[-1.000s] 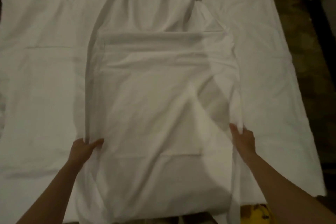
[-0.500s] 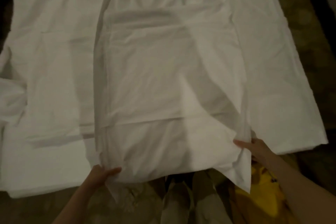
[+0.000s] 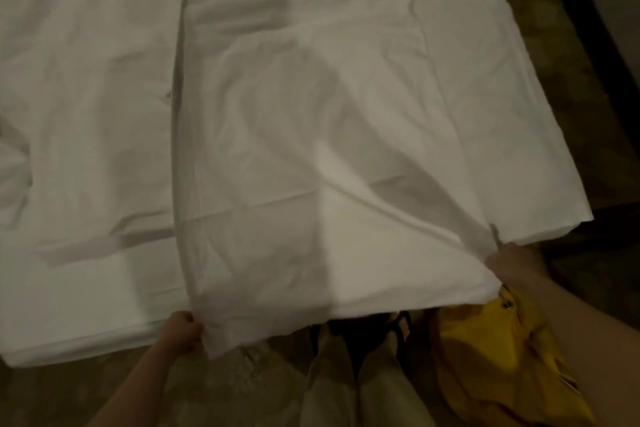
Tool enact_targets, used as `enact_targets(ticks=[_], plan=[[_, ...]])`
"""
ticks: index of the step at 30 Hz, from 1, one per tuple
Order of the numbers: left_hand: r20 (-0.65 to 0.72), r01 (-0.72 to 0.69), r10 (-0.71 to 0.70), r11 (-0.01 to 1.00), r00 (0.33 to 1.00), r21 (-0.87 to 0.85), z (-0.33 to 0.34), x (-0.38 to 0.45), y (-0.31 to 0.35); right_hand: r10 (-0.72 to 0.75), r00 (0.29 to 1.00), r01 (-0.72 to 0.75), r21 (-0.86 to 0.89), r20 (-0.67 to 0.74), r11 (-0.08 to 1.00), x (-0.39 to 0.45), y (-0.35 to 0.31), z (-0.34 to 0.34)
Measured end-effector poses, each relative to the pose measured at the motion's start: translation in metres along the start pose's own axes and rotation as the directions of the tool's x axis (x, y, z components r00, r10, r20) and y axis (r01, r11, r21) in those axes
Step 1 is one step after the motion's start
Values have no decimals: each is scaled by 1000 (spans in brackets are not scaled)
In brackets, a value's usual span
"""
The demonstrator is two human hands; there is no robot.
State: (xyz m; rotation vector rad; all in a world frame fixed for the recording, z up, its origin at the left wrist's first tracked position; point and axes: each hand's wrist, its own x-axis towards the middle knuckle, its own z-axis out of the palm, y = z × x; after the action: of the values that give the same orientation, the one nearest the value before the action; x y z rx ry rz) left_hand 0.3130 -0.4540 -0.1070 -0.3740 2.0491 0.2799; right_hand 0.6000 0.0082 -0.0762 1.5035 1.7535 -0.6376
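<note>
Shows a folded white sheet [image 3: 311, 149] stretching from centre toward twelve o'clock over a white bed [image 3: 69, 114], gripped at its seven o'clock corner by the clenched left hand [image 3: 181, 331] and at four o'clock by the grasping right hand [image 3: 512, 263].

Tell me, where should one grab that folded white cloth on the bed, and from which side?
By its two near corners, coming from the near edge of the bed. The folded cloth is wide and limp, so a middle grip could bunch it, and its near hem overhangs that edge, leaving both corners free. The left hand and right hand each grip one.
</note>
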Motion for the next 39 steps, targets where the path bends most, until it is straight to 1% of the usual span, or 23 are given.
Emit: enact_targets(ticks=[2,3,4,5,6,7,8,10,12,14,17,19,21,24,27,28,31,32,34,37,38,39], plan=[[-45,-7,14,988,999,152,0,0,11,-19,996,27,-92,86,995,-7,-5,2],[-54,-6,20,970,998,242,-3,-10,23,-11,993,26,-136,114,990,-12,-11,0],[-63,-8,34,929,997,371,-8,-21,38,-9,992,32,-179,126,983,-16,-20,-5],[-92,-24,83,857,992,515,-14,-35,57,-28,993,53,-216,115,975,-22,-31,-12],[-111,-55,165,758,980,650,-20,-50,79,-78,993,100,-263,93,959,-30,-46,-21],[-113,-96,257,679,960,728,-26,-69,106,-151,986,165,-307,68,937,-41,-63,-33],[-109,-149,357,622,928,769,-30,-89,134,-233,971,235,-339,46,911,-55,-79,-45],[-96,-252,501,581,860,774,-37,-137,196,-366,930,347,-340,6,874,-83,-108,-75],[-108,-344,610,574,785,743,-40,-193,251,-477,878,440,-314,-47,841,-111,-129,-113],[-106,-420,698,537,708,731,-38,-254,294,-547,834,505,-300,-72,809,-143,-134,-153],[-76,-518,789,469,609,716,-25,-332,343,-600,786,554,-259,-151,791,-177,-117,-214],[-35,-568,834,406,550,716,-10,-373,368,-606,769,561,-238,-205,793,-192,-91,-252],[-12,-608,867,359,498,708,4,-405,387,-588,769,544,-226,-251,808,-201,-59,-285],[43,-646,889,297,455,703,19,-442,414,-553,776,520,-186,-304,833,-204,-13,-325],[84,-669,912,230,401,707,29,-466,444,-507,799,508,-89,-322,857,-197,21,-355],[85,-682,922,214,377,700,32,-472,456,-497,792,515,-50,-353,856,-194,26,-364],[91,-702,946,163,310,693,32,-495,497,-452,719,572,80,-527,816,-188,26,-380],[102,-712,955,134,279,690,30,-505,513,-443,707,580,95,-551,809,-184,23,-378],[110,-740,975,70,191,669,20,-529,545,-454,725,557,53,-518,829,-175,17,-367],[109,-753,991,-13,79,658,11,-555,580,-450,810,451,-92,-374,888,-162,14,-356],[127,-751,990,-40,59,659,12,-558,586,-438,831,430,-106,-343,897,-158,15,-358],[150,-751,987,-58,55,658,15,-557,590,-430,839,426,-89,-334,900,-156,15,-364]])
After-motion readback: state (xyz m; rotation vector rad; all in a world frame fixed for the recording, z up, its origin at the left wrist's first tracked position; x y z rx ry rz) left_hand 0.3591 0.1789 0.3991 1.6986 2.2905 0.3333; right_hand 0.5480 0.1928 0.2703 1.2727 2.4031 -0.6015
